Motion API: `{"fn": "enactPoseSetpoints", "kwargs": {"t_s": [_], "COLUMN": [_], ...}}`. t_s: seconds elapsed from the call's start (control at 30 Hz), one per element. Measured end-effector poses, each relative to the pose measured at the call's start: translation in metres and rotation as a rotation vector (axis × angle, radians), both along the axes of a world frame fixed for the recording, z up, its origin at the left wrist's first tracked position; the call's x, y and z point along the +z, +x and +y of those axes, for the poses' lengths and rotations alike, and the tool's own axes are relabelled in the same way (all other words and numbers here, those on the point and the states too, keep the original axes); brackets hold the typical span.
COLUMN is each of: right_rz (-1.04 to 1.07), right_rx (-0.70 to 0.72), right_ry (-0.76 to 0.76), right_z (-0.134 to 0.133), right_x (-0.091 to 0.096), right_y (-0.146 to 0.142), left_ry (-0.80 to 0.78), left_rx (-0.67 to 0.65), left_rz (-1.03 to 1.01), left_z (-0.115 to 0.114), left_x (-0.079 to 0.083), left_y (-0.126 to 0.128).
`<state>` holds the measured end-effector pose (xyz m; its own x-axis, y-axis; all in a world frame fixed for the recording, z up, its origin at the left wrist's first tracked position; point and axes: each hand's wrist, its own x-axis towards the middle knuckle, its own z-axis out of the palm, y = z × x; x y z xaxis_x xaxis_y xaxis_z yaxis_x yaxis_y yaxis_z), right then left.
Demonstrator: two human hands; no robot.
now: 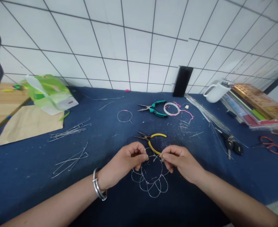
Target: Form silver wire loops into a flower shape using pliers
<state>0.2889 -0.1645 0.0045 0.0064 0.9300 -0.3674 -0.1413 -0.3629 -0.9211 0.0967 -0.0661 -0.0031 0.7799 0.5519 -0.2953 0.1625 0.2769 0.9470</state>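
Note:
A flower-shaped wire ring (153,186) with looped petals and small pink beads hangs between my two hands. My left hand (131,157) pinches its upper left side, thumb against fingertips. On the upper right, my right hand (180,160) pinches the wire in the same way. Just beyond my fingers lie yellow-handled pliers (153,140), their jaws pointing left. Farther back rest green-handled pliers (153,107), jaws apart, beside a white ring (172,109) with pink thread. A plain wire circle (125,116) lies left of them.
Bent wires (70,130) and more wire pieces (71,161) lie at left, near a green-and-white bag (50,94). At right are straight wires (207,112), keys (231,143), red-handled scissors (269,145), a white mug (216,91) and stacked books (254,107). A black phone-like slab (182,81) leans on the wall.

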Motion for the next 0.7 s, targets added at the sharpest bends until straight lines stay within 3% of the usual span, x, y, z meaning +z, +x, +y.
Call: {"fn": "enactPoseSetpoints", "kwargs": {"t_s": [0.7], "right_rz": [0.027], "right_rx": [0.012], "right_ry": [-0.041], "right_z": [-0.0013], "right_x": [0.0040], "right_y": [0.0004], "left_ry": [-0.028], "left_rx": [0.012], "left_rz": [-0.009], "left_z": [-0.0012], "left_x": [0.0016], "left_y": [0.0009]}}
